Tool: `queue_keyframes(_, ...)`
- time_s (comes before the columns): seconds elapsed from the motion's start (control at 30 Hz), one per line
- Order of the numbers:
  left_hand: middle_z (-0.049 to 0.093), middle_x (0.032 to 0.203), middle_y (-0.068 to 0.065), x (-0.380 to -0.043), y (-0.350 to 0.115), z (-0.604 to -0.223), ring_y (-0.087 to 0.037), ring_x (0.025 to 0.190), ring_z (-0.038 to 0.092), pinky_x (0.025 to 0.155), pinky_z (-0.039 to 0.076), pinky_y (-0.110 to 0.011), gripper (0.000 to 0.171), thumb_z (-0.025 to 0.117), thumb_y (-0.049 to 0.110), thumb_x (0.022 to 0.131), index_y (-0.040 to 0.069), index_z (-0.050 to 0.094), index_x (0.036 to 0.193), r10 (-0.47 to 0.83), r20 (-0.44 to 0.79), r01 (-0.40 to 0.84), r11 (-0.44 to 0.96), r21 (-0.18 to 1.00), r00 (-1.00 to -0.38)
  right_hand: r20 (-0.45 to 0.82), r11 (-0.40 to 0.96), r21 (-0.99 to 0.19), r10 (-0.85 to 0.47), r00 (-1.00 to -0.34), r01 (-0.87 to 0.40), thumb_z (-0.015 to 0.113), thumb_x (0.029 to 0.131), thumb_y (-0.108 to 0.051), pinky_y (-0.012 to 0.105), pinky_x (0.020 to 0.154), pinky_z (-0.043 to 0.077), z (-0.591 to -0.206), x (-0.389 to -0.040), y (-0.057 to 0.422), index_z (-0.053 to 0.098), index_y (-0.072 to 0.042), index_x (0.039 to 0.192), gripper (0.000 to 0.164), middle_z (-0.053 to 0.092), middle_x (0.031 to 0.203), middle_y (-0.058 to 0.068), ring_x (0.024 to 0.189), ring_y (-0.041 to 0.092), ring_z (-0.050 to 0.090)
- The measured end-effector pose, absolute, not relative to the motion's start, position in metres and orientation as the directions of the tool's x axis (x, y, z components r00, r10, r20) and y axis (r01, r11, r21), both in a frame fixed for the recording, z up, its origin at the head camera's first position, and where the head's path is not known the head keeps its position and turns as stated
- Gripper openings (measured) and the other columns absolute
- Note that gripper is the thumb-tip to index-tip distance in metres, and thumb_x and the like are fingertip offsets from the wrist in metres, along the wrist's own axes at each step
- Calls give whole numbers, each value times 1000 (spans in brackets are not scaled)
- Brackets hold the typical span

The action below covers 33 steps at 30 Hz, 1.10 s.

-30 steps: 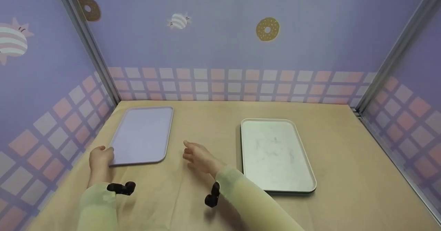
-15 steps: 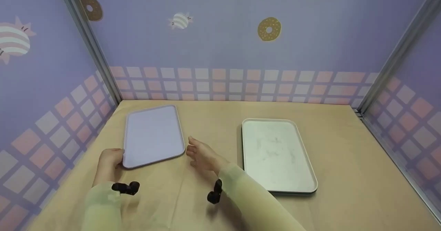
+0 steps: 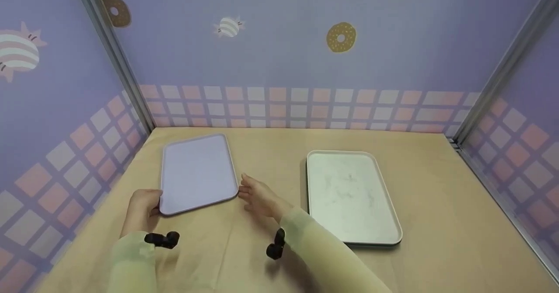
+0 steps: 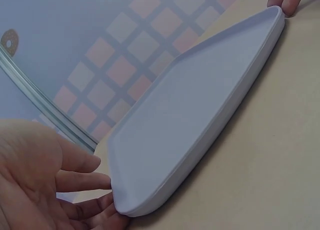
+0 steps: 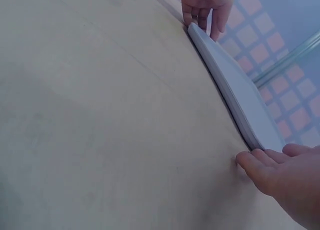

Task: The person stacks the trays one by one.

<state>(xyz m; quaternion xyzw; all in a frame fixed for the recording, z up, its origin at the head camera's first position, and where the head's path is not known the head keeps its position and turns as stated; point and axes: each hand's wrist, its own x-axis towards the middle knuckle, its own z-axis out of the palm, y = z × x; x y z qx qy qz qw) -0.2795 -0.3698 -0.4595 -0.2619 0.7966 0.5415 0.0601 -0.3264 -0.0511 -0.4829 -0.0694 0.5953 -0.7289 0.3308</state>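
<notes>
A lilac rectangular tray (image 3: 198,173) lies on the left part of the table, turned slightly askew. My left hand (image 3: 142,203) touches its near left corner; in the left wrist view, the fingertips (image 4: 102,182) rest against the rim with the lower fingers close to the underside. At the near right corner is my right hand (image 3: 262,198), its fingers extended and touching the rim. The right wrist view shows those fingertips (image 5: 257,157) beside the tray's side wall. Neither hand curls around the tray.
A white tray (image 3: 351,197) with grey smudges lies on the right, and a dark green edge shows beneath it. The tan-covered table (image 3: 270,153) meets patterned walls at the back and sides. Metal posts (image 3: 115,57) stand at the corners.
The lilac tray has slid right and rotated, its near right corner now meeting my right hand. My left hand moved right with it and its thumb no longer lies over the corner.
</notes>
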Motion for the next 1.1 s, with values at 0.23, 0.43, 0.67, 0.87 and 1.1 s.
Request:
queue_keyframes(0.23,65,74,-1,-277,-363,-463,-11,66,64,63,59,-25,42,52,6,96,-20,55,128,-342,-389,-470,198,860,-855,-296,-4,-948,-364,-883,319,37,110,-43,47,115,47,-483,-322,-43,35,13,151,70,62,138,28,122,35,67)
queue_keyframes(0.43,67,73,1,-277,-356,-462,-9,67,66,64,59,-25,37,52,7,98,-16,57,126,-328,-407,-480,181,858,-852,-306,80,-952,-247,-919,295,35,111,-36,32,80,63,-483,-319,-38,53,13,137,59,75,111,24,84,24,78)
queue_keyframes(0.67,67,76,2,-275,-358,-457,-8,70,65,68,61,-24,34,49,10,102,-14,57,124,-285,-446,-511,221,830,-848,-344,141,-938,-257,-903,317,34,112,-32,34,69,65,-484,-325,-29,62,13,123,54,77,95,25,62,19,72)
queue_keyframes(0.87,67,80,0,-279,-359,-453,-10,73,65,71,61,-26,39,46,14,105,-15,53,130,-280,-453,-517,226,825,-846,-350,176,-933,-233,-908,315,37,111,-31,33,77,64,-481,-327,-29,61,10,125,50,76,99,19,72,18,73)
queue_keyframes(1.1,61,91,-8,-284,-353,-453,-18,82,63,78,57,-30,45,46,14,104,-16,46,138,-334,-424,-502,194,843,-841,-331,81,-944,-237,-914,320,45,106,-27,39,99,58,-484,-332,-35,52,6,144,50,68,127,18,105,23,71)
